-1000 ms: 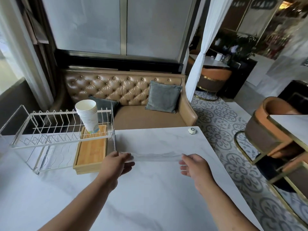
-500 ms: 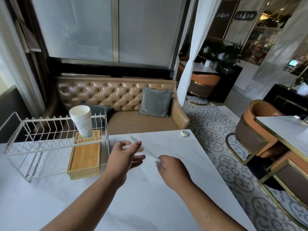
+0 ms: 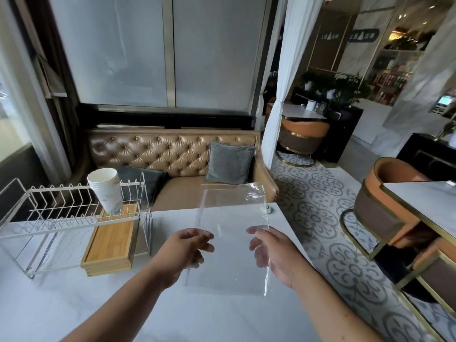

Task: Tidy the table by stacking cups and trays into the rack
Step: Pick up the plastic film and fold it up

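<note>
While both hands are raised over the marble table (image 3: pixel 74 304), a clear plastic bag (image 3: pixel 232 218) stands upright between them, off the tabletop.

- Left hand (image 3: pixel 182 253): fingers curled, tips pinching the bag's left edge near mid-height.
- Right hand (image 3: pixel 276 255): thumb and fingers curled onto the right edge, pinching it at about the same height. Part of this hand shows through the film.
- Bag: flat, see-through, top corner wrinkled. Its upper half rises above my fingers and its lower half hangs in front of my wrists.

Task items, all to the left of my left hand and well apart from it:
- White wire rack (image 3: pixel 74 227) sits on the table's left side.
- Stack of wooden trays (image 3: pixel 108 245) lies flat at the rack's right end, under the upper rail, its near edge sticking out toward me. It is the closest task item to my left hand.
- Nested paper cups (image 3: pixel 106 188) stand upright at the far end of the trays, leaning slightly. I cannot tell whether they rest on the trays or on the wire.

Beyond the table: a tufted tan sofa (image 3: pixel 160 154) with a grey cushion (image 3: pixel 229 161).
</note>
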Demonstrator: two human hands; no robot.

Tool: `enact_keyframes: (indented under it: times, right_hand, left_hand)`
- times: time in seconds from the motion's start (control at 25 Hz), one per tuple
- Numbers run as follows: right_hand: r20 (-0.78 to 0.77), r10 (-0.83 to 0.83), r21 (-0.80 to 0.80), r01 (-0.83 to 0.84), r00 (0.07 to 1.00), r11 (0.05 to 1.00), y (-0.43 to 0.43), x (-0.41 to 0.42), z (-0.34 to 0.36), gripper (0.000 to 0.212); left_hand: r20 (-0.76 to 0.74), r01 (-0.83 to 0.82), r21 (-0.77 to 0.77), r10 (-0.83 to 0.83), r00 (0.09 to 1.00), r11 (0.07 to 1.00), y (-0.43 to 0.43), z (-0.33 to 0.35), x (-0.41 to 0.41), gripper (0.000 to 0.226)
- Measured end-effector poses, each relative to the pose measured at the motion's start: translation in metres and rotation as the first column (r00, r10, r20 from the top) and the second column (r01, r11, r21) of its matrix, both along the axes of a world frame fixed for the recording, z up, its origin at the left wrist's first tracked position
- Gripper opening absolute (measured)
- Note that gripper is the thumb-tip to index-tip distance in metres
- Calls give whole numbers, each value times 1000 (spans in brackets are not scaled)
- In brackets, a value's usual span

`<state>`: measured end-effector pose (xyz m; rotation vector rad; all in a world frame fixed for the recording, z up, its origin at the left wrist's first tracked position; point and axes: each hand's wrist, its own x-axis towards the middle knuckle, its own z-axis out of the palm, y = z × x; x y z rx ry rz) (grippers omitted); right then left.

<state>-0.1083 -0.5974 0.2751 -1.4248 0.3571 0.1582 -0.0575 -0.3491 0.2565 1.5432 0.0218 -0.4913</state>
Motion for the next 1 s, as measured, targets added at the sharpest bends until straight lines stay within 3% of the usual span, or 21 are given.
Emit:
enact_keyframes:
  times: [0.08,0.24,0.36,0.6,0.64,0.72,0.8,0.92,1.0]
  right_hand:
    - [27,-63,-14,63,998,998,-24,-1,2,27]
    - [40,-93,106,89,995,990,-62,-2,4,36]
    - [58,-108,158,97,992,983,-74,1,4,37]
    - [78,-86,132,75,993,988,-87,5,9,34]
    - [86,-93,95,85,992,992,-89,8,10,35]
    - [148,-57,-145,79,987,986,-88,11,11,27]
    - [199,81,-470,23,977,882,-82,14,10,26]
    - [164,313,-758,-83,936,647,-65,16,8,31]
    - [162,414,-858,-79,896,507,-53,17,8,24]
  left_hand:
    - [10,7,-4,-6,1000,1000,-18,6,0,21]
    - [7,36,-110,-36,999,993,-52,14,-1,29]
    - [20,55,-162,-53,998,985,-69,21,-4,17]
    - [43,-134,-28,135,990,991,-74,20,3,23]
    - [127,-167,43,160,979,985,-74,19,5,21]
    - [362,-176,261,73,929,949,-75,16,7,18]
    - [534,-155,524,-181,826,838,-76,14,6,49]
    - [557,-168,756,-486,674,633,-85,13,5,78]
    - [535,-211,805,-527,660,554,-89,16,7,53]
